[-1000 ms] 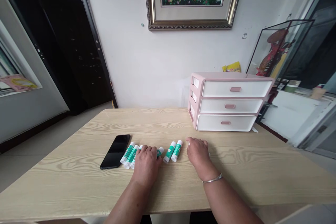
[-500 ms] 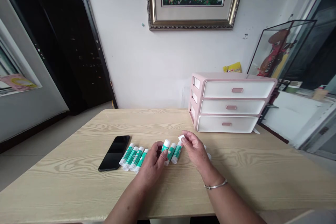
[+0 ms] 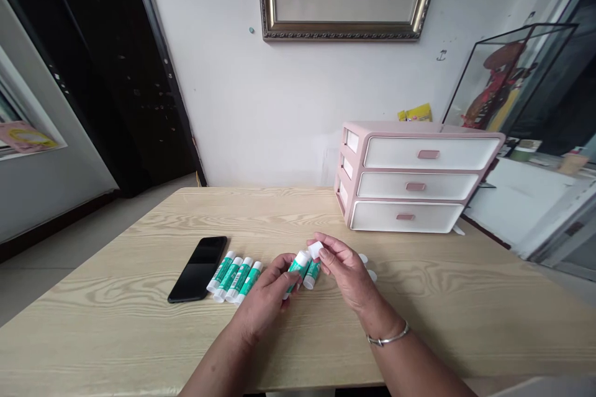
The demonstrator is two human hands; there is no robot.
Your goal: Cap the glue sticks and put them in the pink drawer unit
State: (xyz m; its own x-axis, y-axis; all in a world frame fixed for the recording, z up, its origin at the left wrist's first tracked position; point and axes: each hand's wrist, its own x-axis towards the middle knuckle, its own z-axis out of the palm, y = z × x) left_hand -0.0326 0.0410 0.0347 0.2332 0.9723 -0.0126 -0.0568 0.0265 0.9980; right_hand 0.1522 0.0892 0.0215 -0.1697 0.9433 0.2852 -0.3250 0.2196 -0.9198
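Observation:
My left hand (image 3: 271,287) is closed around a green-and-white glue stick (image 3: 296,269), its white end tilted up and to the right. Between the thumb and fingers of my right hand (image 3: 342,267) is a small white cap (image 3: 315,250), just right of that end and apart from it. Another glue stick (image 3: 311,274) lies on the table between the hands, partly covered. Left of my left hand, several more glue sticks (image 3: 234,277) lie side by side. White round pieces (image 3: 372,275), perhaps caps, show beyond my right wrist.
A black phone (image 3: 198,269) lies left of the glue sticks on the wooden table (image 3: 153,341). At the back right stands a pink-and-white drawer unit (image 3: 419,183) with a yellow packet (image 3: 416,113) on top. A framed picture (image 3: 342,31) hangs on the wall.
My right hand has come slightly left with the white cap, closer to the held glue stick. My left hand has tilted its glue stick more to the right. The camera view has shifted a little.

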